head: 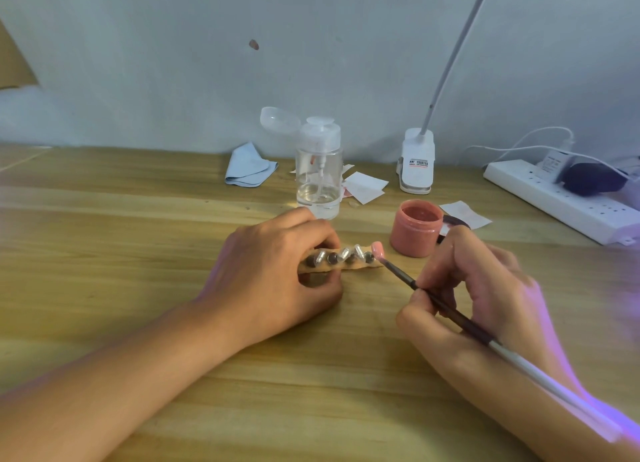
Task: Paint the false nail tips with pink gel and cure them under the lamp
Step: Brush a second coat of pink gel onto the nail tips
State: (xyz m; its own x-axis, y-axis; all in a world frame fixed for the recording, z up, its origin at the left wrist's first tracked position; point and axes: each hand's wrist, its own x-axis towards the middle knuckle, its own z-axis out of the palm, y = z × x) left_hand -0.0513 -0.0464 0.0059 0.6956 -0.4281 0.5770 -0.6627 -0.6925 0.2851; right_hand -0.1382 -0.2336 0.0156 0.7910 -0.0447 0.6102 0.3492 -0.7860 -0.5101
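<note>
On the wooden bench (138,219), the person's left hand (273,271) lay with its fingers (311,228) curled over the far side of a holder strip (356,267) and the thumb against the near side, gripping it. Just right of those fingers the strip carried clear tips (344,254) on dark pegs, and at its right end a pink tip (377,248). The right hand (485,288) pinched a brush (446,309) like a pen, its bristles touching the pink tip. Just beyond the right fingers (446,254) stood an open jar of pink gel (415,228), its lid (453,223) beside it. Farther back from both hands were a pump bottle (318,171), a blue cloth (247,165), some paper wipes (365,186), a white clip lamp (415,160) and a power strip (561,202). Violet light fell across the right forearm.
</note>
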